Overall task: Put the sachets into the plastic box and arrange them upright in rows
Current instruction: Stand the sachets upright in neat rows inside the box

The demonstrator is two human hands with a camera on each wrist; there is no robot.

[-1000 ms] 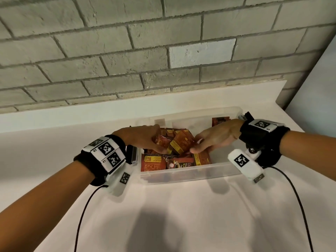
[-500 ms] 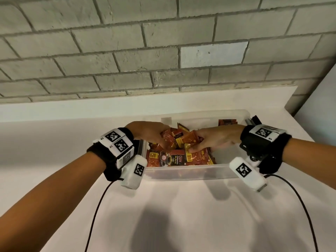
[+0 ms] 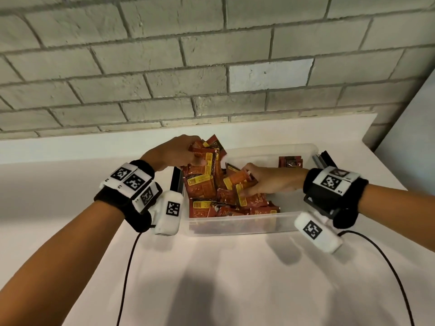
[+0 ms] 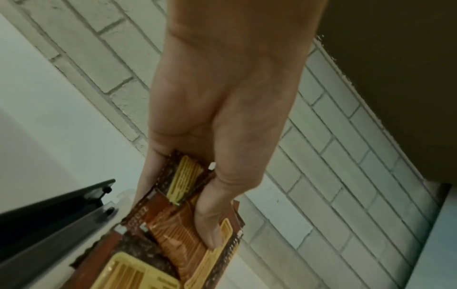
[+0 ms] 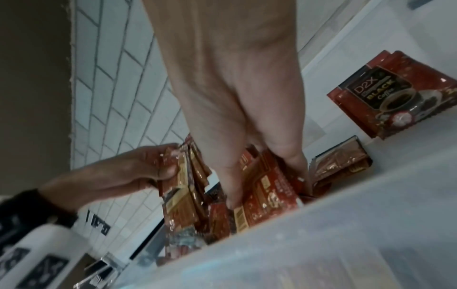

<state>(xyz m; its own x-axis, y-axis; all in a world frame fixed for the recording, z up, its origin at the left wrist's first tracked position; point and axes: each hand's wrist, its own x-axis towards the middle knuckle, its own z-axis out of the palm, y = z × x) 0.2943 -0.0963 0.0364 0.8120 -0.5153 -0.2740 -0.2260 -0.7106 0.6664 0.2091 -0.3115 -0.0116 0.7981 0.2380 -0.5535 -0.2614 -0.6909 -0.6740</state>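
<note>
since the earlier frame: left hand (image 3: pixel 175 152) has lifted its grip on a bundle of red-and-yellow foil sachets (image 3: pixel 204 165) above the clear plastic box (image 3: pixel 237 223) on the white bench (image 3: pixel 235 278). right hand (image 3: pixel 270 181), nearer the loose heap (image 3: pixel 235 198), pinches sachets there; upright row (image 3: pixel 290 161) far right.
</note>
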